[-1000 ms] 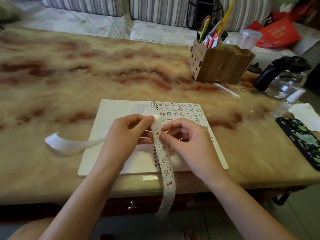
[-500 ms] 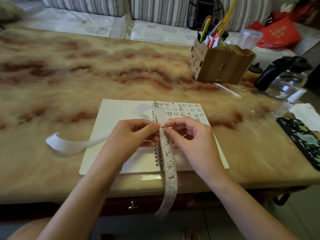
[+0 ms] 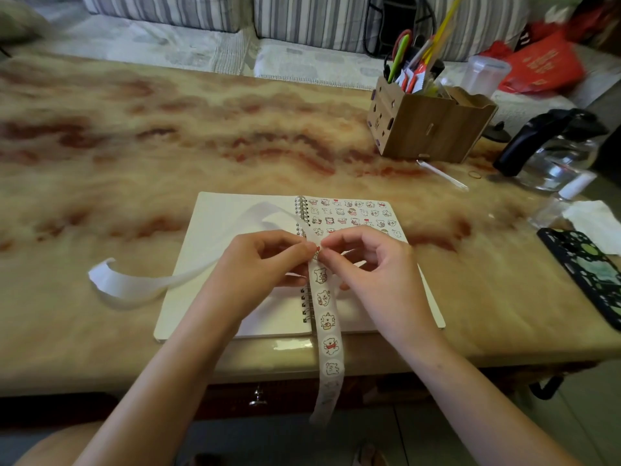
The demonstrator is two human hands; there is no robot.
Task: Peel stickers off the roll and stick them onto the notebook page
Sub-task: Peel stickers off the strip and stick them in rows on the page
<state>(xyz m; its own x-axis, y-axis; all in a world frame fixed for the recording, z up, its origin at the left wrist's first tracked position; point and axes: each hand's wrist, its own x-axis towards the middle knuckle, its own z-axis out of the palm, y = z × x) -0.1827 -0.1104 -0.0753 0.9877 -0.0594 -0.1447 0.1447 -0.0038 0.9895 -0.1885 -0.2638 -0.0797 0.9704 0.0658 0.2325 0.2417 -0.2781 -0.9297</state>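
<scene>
An open spiral notebook [image 3: 232,230] lies near the table's front edge. Its right page [image 3: 356,213] carries rows of small cartoon stickers at the top. A long sticker strip [image 3: 327,321] with round bear stickers hangs from my hands down over the table edge. Its emptied white backing [image 3: 127,284] trails left across the left page and curls on the table. My left hand [image 3: 258,267] pinches the strip at the spiral. My right hand [image 3: 373,267] pinches a sticker at the strip's top, fingertips meeting those of the left.
A wooden organizer box [image 3: 426,129] with pens and scissors stands at the back right. Further right are a glass kettle [image 3: 554,153], a small bottle [image 3: 571,193], a tissue [image 3: 594,223] and a patterned phone [image 3: 591,274]. A thin white stick [image 3: 440,174] lies before the box.
The strip has been pulled upward through my fingers, so the stickers sit higher. Both hands stay pinched together over the spiral, shifted slightly up the page.
</scene>
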